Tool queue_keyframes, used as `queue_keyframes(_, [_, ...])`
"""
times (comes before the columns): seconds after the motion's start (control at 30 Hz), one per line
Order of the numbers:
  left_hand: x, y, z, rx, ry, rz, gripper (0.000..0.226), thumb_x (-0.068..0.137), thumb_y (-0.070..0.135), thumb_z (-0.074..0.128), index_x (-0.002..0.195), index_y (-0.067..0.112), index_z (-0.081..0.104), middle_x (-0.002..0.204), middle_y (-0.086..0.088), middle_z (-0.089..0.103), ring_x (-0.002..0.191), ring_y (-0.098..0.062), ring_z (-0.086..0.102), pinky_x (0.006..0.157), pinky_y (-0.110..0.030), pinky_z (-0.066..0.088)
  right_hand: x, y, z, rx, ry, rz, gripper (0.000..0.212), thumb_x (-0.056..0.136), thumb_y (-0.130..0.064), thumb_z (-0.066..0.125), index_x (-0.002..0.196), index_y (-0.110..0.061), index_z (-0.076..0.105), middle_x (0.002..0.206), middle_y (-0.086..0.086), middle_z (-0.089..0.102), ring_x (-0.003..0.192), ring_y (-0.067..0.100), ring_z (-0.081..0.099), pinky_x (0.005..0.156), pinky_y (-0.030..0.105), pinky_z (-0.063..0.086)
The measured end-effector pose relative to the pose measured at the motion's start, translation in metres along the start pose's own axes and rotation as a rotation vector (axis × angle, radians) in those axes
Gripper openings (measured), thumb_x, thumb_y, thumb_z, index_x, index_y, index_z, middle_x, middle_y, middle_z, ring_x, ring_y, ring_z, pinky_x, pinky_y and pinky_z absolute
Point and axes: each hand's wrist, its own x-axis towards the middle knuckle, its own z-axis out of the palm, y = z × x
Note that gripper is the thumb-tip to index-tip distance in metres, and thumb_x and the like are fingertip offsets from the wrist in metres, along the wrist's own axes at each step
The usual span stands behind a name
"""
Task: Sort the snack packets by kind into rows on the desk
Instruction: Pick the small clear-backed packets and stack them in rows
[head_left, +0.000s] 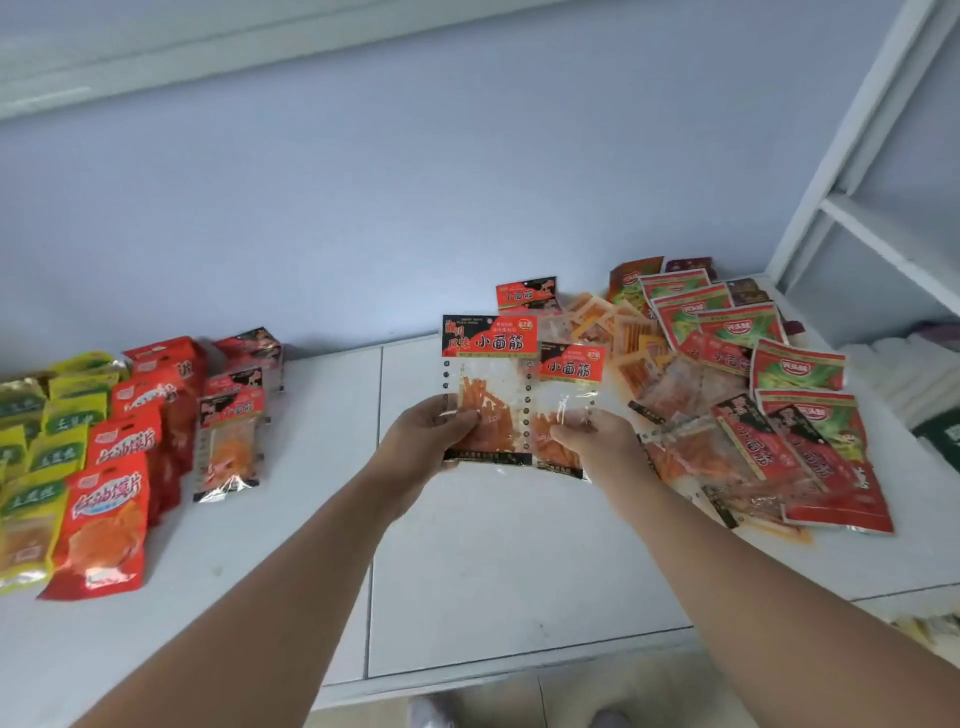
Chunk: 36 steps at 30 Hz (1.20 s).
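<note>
My left hand (434, 441) grips the lower part of a clear, red-topped packet of orange strips (488, 374), held upright above the white desk (493, 571). My right hand (597, 441) pinches a second, smaller packet of the same kind (569, 387) just to the right, its edge tucked behind the first. On the left lie sorted rows: yellow-green packets (36, 441), red packets (111, 514), and clear red-topped packets (231, 441). An unsorted heap (737, 405) of mixed packets lies at the right.
A white shelf unit (872, 218) stands at the far right beside the heap, with folded white cloth (904, 379) on its lower level. A pale wall (415, 182) runs behind the desk. The desk's front edge (519, 675) is below my forearms.
</note>
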Motion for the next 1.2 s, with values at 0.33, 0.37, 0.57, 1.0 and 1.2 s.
queue_keyframes(0.33, [-0.046, -0.025, -0.102, -0.019, 0.120, 0.042, 0.011, 0.103, 0.025, 0.061, 0.111, 0.022, 0.069, 0.104, -0.001, 0.078, 0.086, -0.007, 0.072, 0.075, -0.034, 0.042, -0.034, -0.021, 0.110, -0.122, -0.107, -0.047, 0.008, 0.094, -0.012, 0.067, 0.091, -0.019, 0.070, 0.073, -0.014, 0.075, 0.068, 0.003, 0.071, 0.052, 0.013, 0.046])
queue_keyframes(0.37, [-0.051, -0.031, -0.118, -0.030, 0.126, 0.035, 0.012, 0.103, 0.025, 0.061, 0.112, 0.022, 0.068, 0.104, 0.000, 0.078, 0.088, -0.007, 0.072, 0.075, -0.034, 0.042, -0.038, -0.022, 0.125, -0.137, -0.096, -0.045, 0.006, 0.094, -0.014, 0.067, 0.092, -0.019, 0.069, 0.077, -0.012, 0.075, 0.074, 0.007, 0.071, 0.055, 0.017, 0.047])
queue_keyframes(0.57, [-0.085, -0.070, -0.219, -0.079, 0.167, -0.001, 0.007, 0.102, 0.026, 0.063, 0.107, 0.026, 0.069, 0.097, 0.008, 0.078, 0.083, 0.000, 0.072, 0.077, -0.034, 0.042, -0.069, -0.016, 0.222, -0.198, -0.067, -0.066, 0.012, 0.090, -0.022, 0.072, 0.081, -0.027, 0.067, 0.062, -0.020, 0.068, 0.058, -0.004, 0.064, 0.046, 0.010, 0.040])
queue_keyframes(1.0, [-0.098, -0.100, -0.287, -0.135, 0.300, -0.102, 0.012, 0.103, 0.022, 0.058, 0.109, 0.023, 0.069, 0.092, 0.010, 0.080, 0.078, 0.002, 0.073, 0.081, -0.036, 0.046, -0.082, -0.012, 0.305, -0.190, -0.116, -0.039, 0.007, 0.090, -0.018, 0.072, 0.096, -0.017, 0.074, 0.090, -0.004, 0.076, 0.085, 0.012, 0.071, 0.070, 0.029, 0.053])
queue_keyframes(1.2, [-0.094, -0.106, -0.310, -0.321, 0.493, -0.226, 0.019, 0.104, 0.019, 0.058, 0.120, 0.019, 0.068, 0.112, -0.002, 0.076, 0.106, -0.018, 0.067, 0.080, -0.035, 0.049, -0.068, -0.014, 0.314, -0.103, -0.174, -0.020, 0.008, 0.089, -0.012, 0.071, 0.093, -0.019, 0.074, 0.082, -0.010, 0.078, 0.077, 0.006, 0.074, 0.068, 0.021, 0.056])
